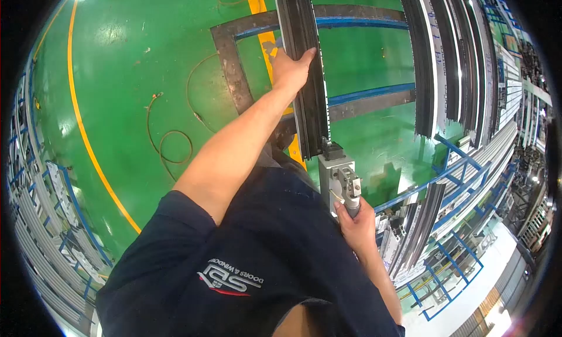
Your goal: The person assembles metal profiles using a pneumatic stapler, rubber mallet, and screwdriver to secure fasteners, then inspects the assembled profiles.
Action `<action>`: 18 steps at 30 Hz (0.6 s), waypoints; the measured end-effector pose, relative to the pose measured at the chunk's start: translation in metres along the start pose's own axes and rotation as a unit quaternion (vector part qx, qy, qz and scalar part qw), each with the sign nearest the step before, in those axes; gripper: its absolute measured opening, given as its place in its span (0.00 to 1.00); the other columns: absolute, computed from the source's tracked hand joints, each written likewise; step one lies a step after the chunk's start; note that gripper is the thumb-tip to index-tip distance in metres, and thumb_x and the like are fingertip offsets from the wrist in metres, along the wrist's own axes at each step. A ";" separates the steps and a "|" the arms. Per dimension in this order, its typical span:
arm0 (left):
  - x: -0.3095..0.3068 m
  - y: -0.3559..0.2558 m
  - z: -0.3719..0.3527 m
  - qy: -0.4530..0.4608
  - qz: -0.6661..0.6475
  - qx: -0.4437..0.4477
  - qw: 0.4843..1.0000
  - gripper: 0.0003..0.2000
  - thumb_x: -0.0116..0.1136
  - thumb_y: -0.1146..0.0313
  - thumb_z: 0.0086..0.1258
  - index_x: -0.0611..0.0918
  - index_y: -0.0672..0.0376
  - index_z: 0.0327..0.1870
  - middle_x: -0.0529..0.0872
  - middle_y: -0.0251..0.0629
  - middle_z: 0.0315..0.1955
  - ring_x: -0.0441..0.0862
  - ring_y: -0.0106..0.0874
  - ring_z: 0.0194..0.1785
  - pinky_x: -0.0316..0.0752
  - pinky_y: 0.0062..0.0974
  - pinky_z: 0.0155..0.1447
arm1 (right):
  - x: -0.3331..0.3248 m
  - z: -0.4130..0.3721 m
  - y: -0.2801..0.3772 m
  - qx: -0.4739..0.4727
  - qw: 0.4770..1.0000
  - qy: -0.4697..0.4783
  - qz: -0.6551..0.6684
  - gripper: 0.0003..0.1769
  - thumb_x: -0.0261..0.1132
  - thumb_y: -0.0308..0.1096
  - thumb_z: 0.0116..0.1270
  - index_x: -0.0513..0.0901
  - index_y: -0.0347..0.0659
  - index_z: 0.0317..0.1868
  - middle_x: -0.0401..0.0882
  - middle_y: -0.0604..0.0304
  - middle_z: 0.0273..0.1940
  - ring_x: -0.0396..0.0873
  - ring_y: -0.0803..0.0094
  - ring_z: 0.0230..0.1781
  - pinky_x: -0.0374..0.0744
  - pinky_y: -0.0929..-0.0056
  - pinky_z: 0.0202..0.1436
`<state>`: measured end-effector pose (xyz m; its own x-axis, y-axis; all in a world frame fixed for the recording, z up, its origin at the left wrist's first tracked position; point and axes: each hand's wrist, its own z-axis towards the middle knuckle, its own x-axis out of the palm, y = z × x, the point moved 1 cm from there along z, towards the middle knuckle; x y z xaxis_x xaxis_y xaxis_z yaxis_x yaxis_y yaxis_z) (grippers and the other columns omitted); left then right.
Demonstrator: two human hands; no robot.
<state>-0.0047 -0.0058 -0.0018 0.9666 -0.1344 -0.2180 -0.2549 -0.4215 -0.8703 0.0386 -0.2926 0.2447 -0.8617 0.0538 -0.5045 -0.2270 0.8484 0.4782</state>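
Note:
My left hand (291, 70) grips the long black window-frame profile (301, 21) partway along. Its thumb lies over the top face, and the fingers are hidden at the left edge. At the near end of the profile sits a grey metal tool (329, 173) with a black block (333, 151) on top, right at the profile's end. My right hand (356, 226) is closed around the tool's grey cylindrical handle (352, 207), close to my body.
Under the profile stands a dark steel frame with blue edges (366, 22). More black and white profiles (430, 62) lie to the right, with blue racks (462, 167) of stock beyond. A thin hose (175, 132) coils on the green floor (126, 73) at left.

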 end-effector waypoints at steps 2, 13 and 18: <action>-0.001 0.000 0.003 0.021 -0.009 0.016 1.000 0.26 0.74 0.57 0.69 0.82 0.68 0.59 0.91 0.50 0.51 0.90 0.40 0.53 0.81 0.36 0.58 | -0.005 0.004 -0.011 -0.007 1.000 -0.005 0.005 0.17 0.72 0.34 0.71 0.84 0.32 0.54 0.90 0.55 0.41 0.83 0.74 0.41 0.81 0.70 0.49; 0.006 -0.008 0.000 0.001 0.055 0.010 0.998 0.27 0.73 0.51 0.68 0.84 0.69 0.55 0.91 0.53 0.49 0.90 0.45 0.54 0.81 0.38 0.58 | -0.018 0.012 -0.022 0.115 0.979 0.078 0.150 0.14 0.73 0.35 0.71 0.86 0.32 0.48 0.88 0.60 0.35 0.84 0.75 0.34 0.81 0.69 0.40; 0.001 -0.011 0.017 0.008 -0.027 0.027 0.999 0.26 0.74 0.52 0.69 0.86 0.70 0.53 0.92 0.51 0.48 0.90 0.38 0.51 0.80 0.34 0.56 | -0.005 0.011 -0.012 0.041 0.995 0.048 0.075 0.17 0.73 0.37 0.71 0.85 0.32 0.51 0.89 0.55 0.37 0.84 0.73 0.37 0.82 0.67 0.44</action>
<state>-0.0002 0.0142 -0.0001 0.9784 -0.1276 -0.1629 -0.1999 -0.3803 -0.9030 0.0506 -0.2975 0.2340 -0.9230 0.1355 -0.3602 -0.0590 0.8750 0.4805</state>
